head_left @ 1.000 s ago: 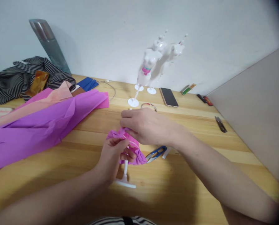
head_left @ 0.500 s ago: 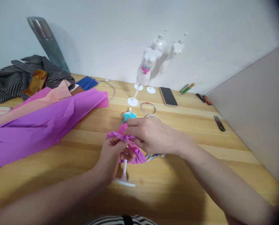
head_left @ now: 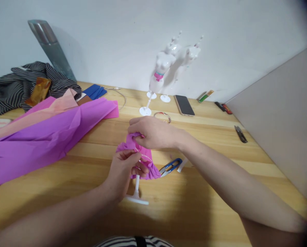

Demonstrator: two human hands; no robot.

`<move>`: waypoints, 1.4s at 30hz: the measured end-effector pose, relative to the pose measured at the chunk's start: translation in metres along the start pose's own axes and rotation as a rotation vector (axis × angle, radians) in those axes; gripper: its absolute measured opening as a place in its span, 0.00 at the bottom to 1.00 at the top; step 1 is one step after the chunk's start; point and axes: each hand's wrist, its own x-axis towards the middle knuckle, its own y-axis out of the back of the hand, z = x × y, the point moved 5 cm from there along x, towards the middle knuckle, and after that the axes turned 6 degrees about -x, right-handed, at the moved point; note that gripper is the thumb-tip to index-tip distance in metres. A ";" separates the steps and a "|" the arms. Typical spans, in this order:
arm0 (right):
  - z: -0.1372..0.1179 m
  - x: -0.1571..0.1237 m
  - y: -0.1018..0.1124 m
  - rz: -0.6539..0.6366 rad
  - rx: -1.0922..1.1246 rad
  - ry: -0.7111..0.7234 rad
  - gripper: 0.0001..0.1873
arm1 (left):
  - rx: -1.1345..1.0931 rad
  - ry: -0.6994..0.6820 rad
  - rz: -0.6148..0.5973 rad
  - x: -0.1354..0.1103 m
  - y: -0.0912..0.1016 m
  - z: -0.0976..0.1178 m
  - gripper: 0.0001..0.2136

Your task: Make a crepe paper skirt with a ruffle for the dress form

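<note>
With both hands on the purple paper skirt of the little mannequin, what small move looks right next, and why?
Probably draw the right hand around the waist to snug the wrap. The left hand pinches the purple paper skirt on the mannequin stand, and the right covers the gathered top, which looks loose and bunched.

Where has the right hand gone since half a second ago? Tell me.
Yes: the right hand moved up and left, toward the white mannequin base, covering the doll's top.
</note>
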 end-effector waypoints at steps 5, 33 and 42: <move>0.002 0.001 -0.002 -0.002 -0.007 -0.001 0.09 | -0.018 0.003 0.009 0.000 0.001 0.000 0.11; 0.005 -0.027 0.019 0.509 0.074 -0.031 0.07 | -0.064 0.030 -0.027 -0.001 0.000 -0.002 0.10; -0.018 -0.051 -0.024 0.310 0.094 0.048 0.14 | -0.051 -0.011 -0.041 -0.001 0.000 -0.001 0.11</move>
